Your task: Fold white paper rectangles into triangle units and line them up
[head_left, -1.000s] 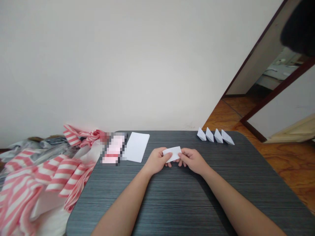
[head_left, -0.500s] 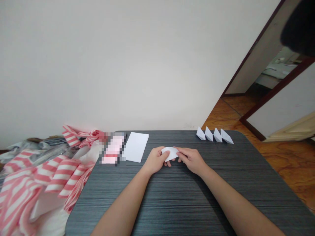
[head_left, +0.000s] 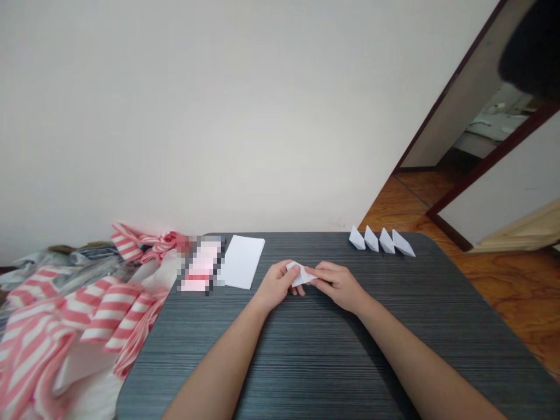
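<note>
A small piece of folded white paper point(head_left: 300, 279) is held just above the dark table point(head_left: 315, 350). My left hand point(head_left: 276, 284) pinches its left side, the thumb on top and fingers curled underneath. At the paper's right side, my right hand point(head_left: 339, 284) grips the edge between thumb and forefinger. Its lower fingers are partly hidden. Several folded white paper boats point(head_left: 371, 240) stand in a row near the back right of the table. To the left of my hands lies a stack of white paper sheets point(head_left: 243, 261).
A pixelated pink item point(head_left: 202, 263) lies left of the paper stack. Red-and-white striped cloth point(head_left: 111, 309) is heaped beside the table's left edge. A white wall point(head_left: 262, 116) rises behind the table, and a doorway with wooden floor point(head_left: 394, 201) is at the right.
The paper has gone from a smooth, curved shape to a creased, pointed one. My right fingers have shifted slightly left over it; my left hand stays nearly in place.
</note>
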`<state>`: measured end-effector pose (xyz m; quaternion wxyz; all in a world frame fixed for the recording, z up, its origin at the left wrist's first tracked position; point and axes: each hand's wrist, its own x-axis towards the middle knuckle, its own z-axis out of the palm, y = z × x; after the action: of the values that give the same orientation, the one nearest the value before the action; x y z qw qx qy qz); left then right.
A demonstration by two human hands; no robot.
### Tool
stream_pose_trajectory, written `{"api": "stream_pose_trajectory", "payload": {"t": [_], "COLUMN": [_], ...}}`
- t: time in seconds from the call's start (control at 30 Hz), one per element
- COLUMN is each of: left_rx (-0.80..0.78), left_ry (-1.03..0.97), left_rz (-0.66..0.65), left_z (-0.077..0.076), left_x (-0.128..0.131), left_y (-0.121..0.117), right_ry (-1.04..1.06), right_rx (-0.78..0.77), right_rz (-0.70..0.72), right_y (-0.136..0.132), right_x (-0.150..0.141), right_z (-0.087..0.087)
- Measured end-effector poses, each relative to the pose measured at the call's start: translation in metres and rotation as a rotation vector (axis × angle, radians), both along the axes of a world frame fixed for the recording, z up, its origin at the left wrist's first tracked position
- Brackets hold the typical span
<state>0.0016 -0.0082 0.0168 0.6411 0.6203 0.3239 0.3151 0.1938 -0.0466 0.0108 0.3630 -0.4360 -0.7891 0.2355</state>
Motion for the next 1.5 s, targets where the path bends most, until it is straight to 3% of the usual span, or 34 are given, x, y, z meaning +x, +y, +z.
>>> {"api": "stream_pose_trajectory", "payload": {"t": [0.17, 0.4, 0.8, 1.27, 1.5], "left_rx": [0.014, 0.036, 0.032, 0.065, 0.077], "left_ry": [0.062, 0.083, 0.091, 0.104, 0.094], "left_rz": [0.033, 0.053, 0.042, 0.061, 0.071], "left_z": [-0.0003, 0.005, 0.0057, 0.0049, 0.0029], "left_x": [0.0012, 0.0009, 0.0004, 0.0008, 0.0013], "left_y": [-0.0014, -0.0031, -0.0027, -0.0037, -0.0036], "right_ry": [0.023, 0.169, 0.184, 0.347, 0.32], "right_rx": [-0.051, -0.325, -0.401, -0.554, -0.575], "right_rz": [-0.02, -0.097, -0.066, -0.057, -0.068], "right_y": [-0.0009, -0.0041, -0.0047, -0.0029, -0.0036], "right_x": [-0.0014, 0.0005, -0.0043, -0.0029, -0.0021], "right_z": [0.0005, 0.0005, 0.009, 0.0019, 0.0037]}}
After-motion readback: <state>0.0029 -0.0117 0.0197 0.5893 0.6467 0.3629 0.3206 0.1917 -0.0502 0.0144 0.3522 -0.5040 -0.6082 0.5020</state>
